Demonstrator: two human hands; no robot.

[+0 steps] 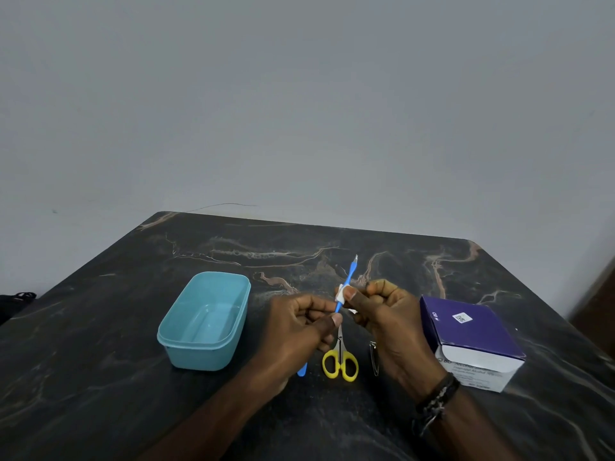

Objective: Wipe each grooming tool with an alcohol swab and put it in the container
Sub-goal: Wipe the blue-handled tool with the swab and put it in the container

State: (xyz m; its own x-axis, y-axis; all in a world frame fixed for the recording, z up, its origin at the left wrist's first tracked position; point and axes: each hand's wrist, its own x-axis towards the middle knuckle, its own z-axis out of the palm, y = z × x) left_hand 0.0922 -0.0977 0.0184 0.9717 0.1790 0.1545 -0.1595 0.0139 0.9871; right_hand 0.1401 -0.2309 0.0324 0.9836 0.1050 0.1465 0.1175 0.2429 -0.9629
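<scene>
left hand (pixel 301 322) pinches the blue cuticle pusher (pixel 346 284) low; right hand (pixel 379 307) pinches the swab (pixel 341 294) round its shaft. light, stiff, sharp-tipped toward 12 o'clock; container (pixel 186 341) at 9

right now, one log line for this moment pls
step: wiping blue tool | left hand: holds tool | right hand: pinches swab | container: empty

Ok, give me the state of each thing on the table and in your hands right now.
Blue tool: held in the air, tip pointing away.
Swab: wrapped around its shaft.
Left hand: pinching the tool's lower end.
Right hand: pinching the swab.
Container: open, nothing inside.
Scissors: closed, on table.
Swab box: on table.
</scene>
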